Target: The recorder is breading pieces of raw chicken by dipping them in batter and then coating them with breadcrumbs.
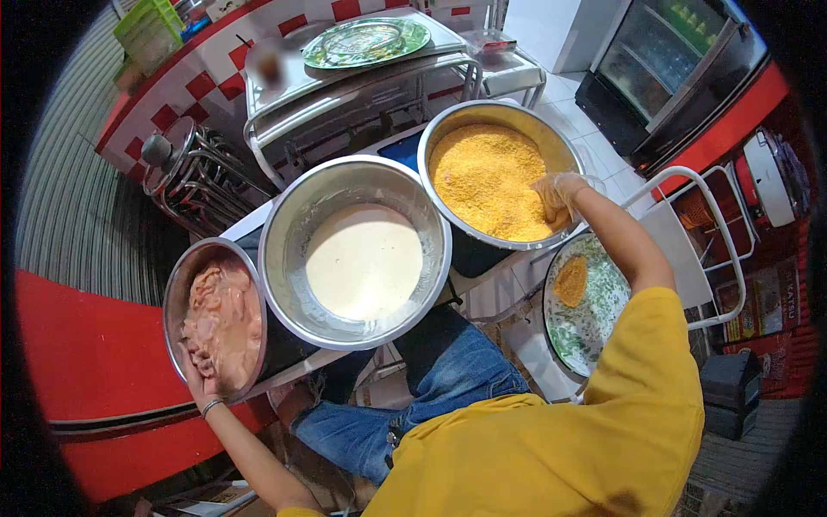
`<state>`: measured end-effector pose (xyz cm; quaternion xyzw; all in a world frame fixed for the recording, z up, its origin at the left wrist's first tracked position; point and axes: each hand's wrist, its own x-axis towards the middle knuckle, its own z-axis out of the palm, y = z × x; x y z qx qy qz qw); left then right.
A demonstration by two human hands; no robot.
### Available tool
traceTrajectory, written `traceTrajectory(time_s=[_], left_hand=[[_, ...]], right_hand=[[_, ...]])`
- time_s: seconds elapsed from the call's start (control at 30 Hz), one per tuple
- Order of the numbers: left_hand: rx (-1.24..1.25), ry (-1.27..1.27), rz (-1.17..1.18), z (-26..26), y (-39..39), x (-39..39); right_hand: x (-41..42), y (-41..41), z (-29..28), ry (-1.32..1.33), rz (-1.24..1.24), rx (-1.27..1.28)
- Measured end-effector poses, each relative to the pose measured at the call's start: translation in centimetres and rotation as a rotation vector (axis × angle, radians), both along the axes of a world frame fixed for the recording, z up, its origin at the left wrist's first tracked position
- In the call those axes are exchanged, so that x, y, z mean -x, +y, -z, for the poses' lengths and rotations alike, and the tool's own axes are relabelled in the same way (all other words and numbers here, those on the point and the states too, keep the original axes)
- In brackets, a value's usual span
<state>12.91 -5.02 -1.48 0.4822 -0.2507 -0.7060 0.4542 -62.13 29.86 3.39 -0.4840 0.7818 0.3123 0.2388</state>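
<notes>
My left hand reaches over the near rim of a metal bowl, its fingers against raw, pinkish meat pieces that look like chicken. Whether it grips a piece cannot be made out. In the middle stands a large metal basin holding a smooth, cream-coloured batter. My right hand, in a clear plastic glove, is at the right side of another metal basin. Its fingers are partly sunk in yellow-orange breadcrumbs, so their grip is hidden.
Low on the right, a patterned green-and-white tray bears one breaded piece. A similar green tray lies on a white table behind the basins. Stacked metal stools stand at left, a white chair at right. Farther back is a glass-door fridge.
</notes>
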Motion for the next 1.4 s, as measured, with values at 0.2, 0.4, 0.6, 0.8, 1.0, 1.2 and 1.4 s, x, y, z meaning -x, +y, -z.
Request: traceTrajectory(time_s=[0.2,0.4,0.6,0.8,1.0,1.2,1.4], left_hand=[[0.044,-0.204,-0.128,-0.5,1.3,1.2],[0.051,-0.136,-0.072,-0.6,2.0,0.3],[0.022,-0.156,-0.187,-1.9,2.4,3.7],[0.058,-0.21,-0.154,-0.9,2.1,3.3],[0.064,-0.187,0.143,2.9,-0.7,-4.8],[0.057,-0.439,-0.043,0.8,1.7,2.5],[0.066,-0.497,-0.097,0.5,1.9,2.0]], right_hand=[[3.0,-0.6,0.2,0.012,0.034,0.073],[4.3,-5.0,-1.2,-0.165,-0.196,0.536],[2.2,-8.7,-2.1,-0.411,-0.077,0.838],[-1.9,-11.7,-1.7,-0.369,-0.004,0.88],[-7.2,-13.3,5.8,-0.023,-0.052,0.731],[-6.0,-12.3,6.3,-0.112,0.069,0.608],[-4.5,-10.8,6.9,-0.077,0.113,0.844]])
